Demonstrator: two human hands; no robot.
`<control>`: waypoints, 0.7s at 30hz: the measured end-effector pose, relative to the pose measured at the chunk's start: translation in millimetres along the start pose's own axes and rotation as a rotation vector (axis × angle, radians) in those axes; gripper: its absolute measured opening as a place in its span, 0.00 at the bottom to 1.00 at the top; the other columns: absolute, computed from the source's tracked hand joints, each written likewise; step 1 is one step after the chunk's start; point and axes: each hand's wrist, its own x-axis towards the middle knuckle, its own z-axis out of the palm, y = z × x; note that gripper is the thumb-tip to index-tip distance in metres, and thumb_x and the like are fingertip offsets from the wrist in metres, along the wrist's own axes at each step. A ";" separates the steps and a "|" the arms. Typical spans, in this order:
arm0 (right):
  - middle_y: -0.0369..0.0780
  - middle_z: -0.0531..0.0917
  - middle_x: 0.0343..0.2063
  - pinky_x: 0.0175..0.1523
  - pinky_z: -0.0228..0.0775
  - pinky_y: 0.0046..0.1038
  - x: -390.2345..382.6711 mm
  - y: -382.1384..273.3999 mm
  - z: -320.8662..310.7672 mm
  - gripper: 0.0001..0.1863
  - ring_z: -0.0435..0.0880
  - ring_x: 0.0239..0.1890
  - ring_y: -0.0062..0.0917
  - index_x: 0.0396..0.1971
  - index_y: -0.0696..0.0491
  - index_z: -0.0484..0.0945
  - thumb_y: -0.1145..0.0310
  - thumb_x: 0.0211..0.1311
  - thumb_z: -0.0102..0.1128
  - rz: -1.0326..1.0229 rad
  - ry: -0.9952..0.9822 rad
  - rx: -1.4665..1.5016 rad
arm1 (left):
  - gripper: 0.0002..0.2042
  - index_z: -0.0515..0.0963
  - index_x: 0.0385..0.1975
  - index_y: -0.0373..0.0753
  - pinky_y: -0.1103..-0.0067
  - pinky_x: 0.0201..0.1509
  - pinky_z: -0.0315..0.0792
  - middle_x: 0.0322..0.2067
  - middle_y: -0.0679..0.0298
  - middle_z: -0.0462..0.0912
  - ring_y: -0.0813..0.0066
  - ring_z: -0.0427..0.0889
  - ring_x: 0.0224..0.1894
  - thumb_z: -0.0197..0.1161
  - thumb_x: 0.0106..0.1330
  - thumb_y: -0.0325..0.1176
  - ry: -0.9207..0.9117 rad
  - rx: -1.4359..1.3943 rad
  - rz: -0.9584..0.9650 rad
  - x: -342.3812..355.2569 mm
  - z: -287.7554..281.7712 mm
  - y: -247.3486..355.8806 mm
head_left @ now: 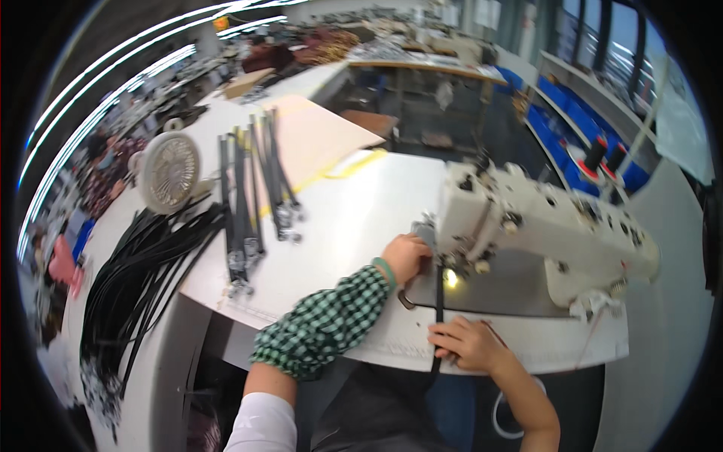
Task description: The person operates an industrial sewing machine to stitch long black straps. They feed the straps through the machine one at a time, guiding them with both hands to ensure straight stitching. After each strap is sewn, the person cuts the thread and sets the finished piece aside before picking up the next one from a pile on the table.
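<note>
A black strap [439, 301] runs from under the needle area of a white sewing machine [527, 218] toward the table's front edge. My left hand [404, 258], below a green checked sleeve cover, is closed at the strap's far end beside the needle; its fingertips are partly hidden. Just beyond it is a small greyish metal-looking piece [425, 226], too blurred to name. My right hand [468, 343] pinches the strap's near part close to the front edge. The machine's lamp [451, 279] shines just right of the strap.
On the left hangs a thick bundle of black straps [143, 264]. Several straps with clear-looking ends [241, 203] lie on the white table [354, 203], near a round fan [170, 172]. Thread cones [595, 157] and blue bins [553, 143] stand to the right.
</note>
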 end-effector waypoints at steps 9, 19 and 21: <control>0.41 0.75 0.41 0.32 0.69 0.25 -0.7 9.0 -5.5 0.16 0.74 0.36 0.30 0.36 0.56 0.74 0.75 0.42 0.62 0.317 0.181 0.229 | 0.26 0.65 0.52 0.43 0.59 0.60 0.48 0.53 0.54 0.64 0.56 0.58 0.58 0.57 0.51 0.43 -0.028 0.430 -0.472 104.7 62.4 -58.3; 0.39 0.79 0.24 0.26 0.69 0.22 -23.8 9.6 0.5 0.07 0.77 0.20 0.24 0.31 0.56 0.72 0.72 0.52 0.55 0.470 0.262 0.183 | 0.24 0.67 0.49 0.32 0.85 0.38 0.67 0.30 0.64 0.78 0.80 0.75 0.32 0.62 0.49 0.22 0.277 -1.408 -0.473 63.7 -2.3 -37.6; 0.39 0.78 0.21 0.25 0.69 0.24 -21.9 10.0 1.0 0.09 0.77 0.19 0.26 0.31 0.56 0.72 0.68 0.52 0.57 0.566 0.298 0.036 | 0.19 0.68 0.47 0.33 0.87 0.37 0.65 0.33 0.65 0.77 0.83 0.72 0.32 0.60 0.54 0.26 0.227 -1.440 -0.630 28.5 -24.0 -23.3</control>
